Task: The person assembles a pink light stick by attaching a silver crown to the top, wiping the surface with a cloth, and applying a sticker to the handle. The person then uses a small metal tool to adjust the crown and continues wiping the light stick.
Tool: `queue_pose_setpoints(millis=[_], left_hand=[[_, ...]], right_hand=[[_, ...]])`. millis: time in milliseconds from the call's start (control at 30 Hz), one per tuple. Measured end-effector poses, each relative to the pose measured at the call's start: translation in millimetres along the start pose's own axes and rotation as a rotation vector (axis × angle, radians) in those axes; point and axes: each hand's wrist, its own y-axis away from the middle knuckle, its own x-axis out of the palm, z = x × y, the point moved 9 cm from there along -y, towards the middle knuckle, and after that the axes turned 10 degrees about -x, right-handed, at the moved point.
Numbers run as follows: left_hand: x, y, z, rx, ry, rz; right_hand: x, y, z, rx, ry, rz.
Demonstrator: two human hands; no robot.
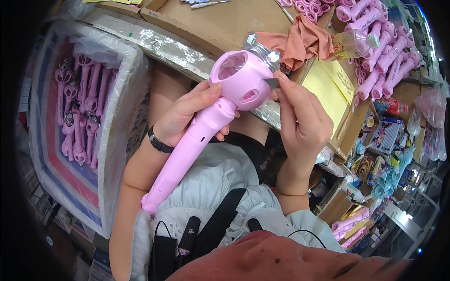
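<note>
My left hand (192,110) is closed round the neck of a pink plastic toy wand (190,145), just below its round hollow head. The wand slants, with its handle end down by my left forearm and its head up toward the bench. Large oval openings pierce the head, and a shiny silver faceted ornament (262,51) sits at its top. My right hand (302,110) pinches a small flat dark-grey blade (271,83) between thumb and fingertips. The blade's tip lies against the head, close under the silver piece; whether it cuts in cannot be seen.
A plastic-lined crate (119,140) of pink wands stands left. On the bench are an orange cloth (307,42), a clear bottle (354,44), yellow paper sheets (328,89) and a cardboard tray (211,23). Many pink wand parts (386,51) are piled far right.
</note>
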Motion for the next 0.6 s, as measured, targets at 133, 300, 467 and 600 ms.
queue_pose_setpoints(millis=[133, 300, 467, 600], left_hand=[[0.5, -0.3, 0.2, -0.006, -0.005, -0.003], [0.4, -0.2, -0.2, -0.001, -0.015, -0.009], [-0.7, -0.8, 0.1, -0.004, -0.017, -0.009], [-1.6, -0.5, 0.4, 0.0, -0.015, -0.01]], right_hand=[[0.7, 0.0, -4.2, 0.055, -0.034, 0.021], [2.3, -1.2, -6.6, 0.112, -0.077, 0.037], [2.8, -3.4, -6.4, 0.123, -0.098, 0.041], [3.0, -3.5, -7.9, 0.164, -0.124, 0.061]])
